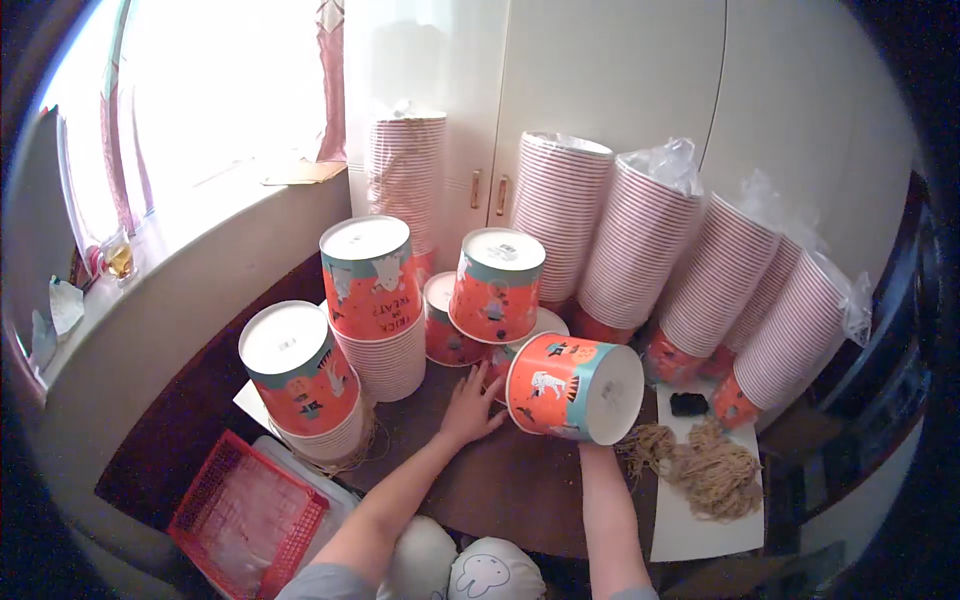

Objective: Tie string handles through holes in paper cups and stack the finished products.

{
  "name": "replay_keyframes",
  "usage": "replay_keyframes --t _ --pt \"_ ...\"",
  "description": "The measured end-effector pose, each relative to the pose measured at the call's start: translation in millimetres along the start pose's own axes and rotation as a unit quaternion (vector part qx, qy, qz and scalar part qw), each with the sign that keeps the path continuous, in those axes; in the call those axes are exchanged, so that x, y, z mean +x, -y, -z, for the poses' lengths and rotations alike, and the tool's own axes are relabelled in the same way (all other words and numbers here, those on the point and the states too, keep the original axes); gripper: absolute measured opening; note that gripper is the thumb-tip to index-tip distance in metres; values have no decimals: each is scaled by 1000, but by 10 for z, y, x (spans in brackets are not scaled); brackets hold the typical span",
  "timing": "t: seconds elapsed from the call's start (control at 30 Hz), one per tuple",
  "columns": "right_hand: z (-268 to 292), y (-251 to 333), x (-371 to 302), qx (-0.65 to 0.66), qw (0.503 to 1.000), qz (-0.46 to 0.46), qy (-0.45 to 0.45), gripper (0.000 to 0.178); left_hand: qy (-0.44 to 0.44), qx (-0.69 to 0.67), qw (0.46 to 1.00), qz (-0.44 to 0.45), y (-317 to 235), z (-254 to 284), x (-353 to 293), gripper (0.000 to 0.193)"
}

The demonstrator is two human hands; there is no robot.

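Note:
An orange and teal paper bucket (555, 385) with printed figures lies tilted on its side, white base toward the right. My right hand (597, 455) reaches up under it and seems to hold it; the fingers are hidden behind the bucket. My left hand (473, 408) rests low by the tabletop, fingers apart, just left of that bucket's rim and holding nothing. Beyond it, an upside-down bucket (497, 290) sits on top of other upturned buckets (450, 320). Two stacks of nested upturned buckets, one taller (370, 290) and one shorter (300, 375), stand to the left.
Tall plastic-wrapped bucket stacks (640, 240) line the back and right, before white cupboard doors (610, 70). Tan twine (715, 470) lies on a white board (690, 535) near a small black object (688, 404). A red plastic basket (300, 545) stands at lower left.

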State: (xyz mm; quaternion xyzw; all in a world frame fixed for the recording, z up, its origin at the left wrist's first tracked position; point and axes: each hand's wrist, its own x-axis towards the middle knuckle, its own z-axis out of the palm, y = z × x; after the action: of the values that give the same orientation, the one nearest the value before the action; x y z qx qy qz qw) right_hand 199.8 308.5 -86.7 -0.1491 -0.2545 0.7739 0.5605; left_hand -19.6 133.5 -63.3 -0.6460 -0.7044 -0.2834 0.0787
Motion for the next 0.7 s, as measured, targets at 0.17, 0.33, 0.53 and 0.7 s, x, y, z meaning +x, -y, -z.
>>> replay_keyframes --t 0.17,0.33,0.53,0.7 --pt "378 452 -22 -12 1000 13 -18 39 -18 18 996 -84 -23 -38 -29 58" --pt "284 444 -94 0 994 -8 -112 37 -42 93 993 -65 82 -1 -90 57" --pt "480 282 186 1 981 -10 -194 38 -9 85 994 -71 -69 -46 -3 57" --pt "-10 2 149 -172 906 126 -365 34 18 93 994 -56 -75 -41 -46 56"
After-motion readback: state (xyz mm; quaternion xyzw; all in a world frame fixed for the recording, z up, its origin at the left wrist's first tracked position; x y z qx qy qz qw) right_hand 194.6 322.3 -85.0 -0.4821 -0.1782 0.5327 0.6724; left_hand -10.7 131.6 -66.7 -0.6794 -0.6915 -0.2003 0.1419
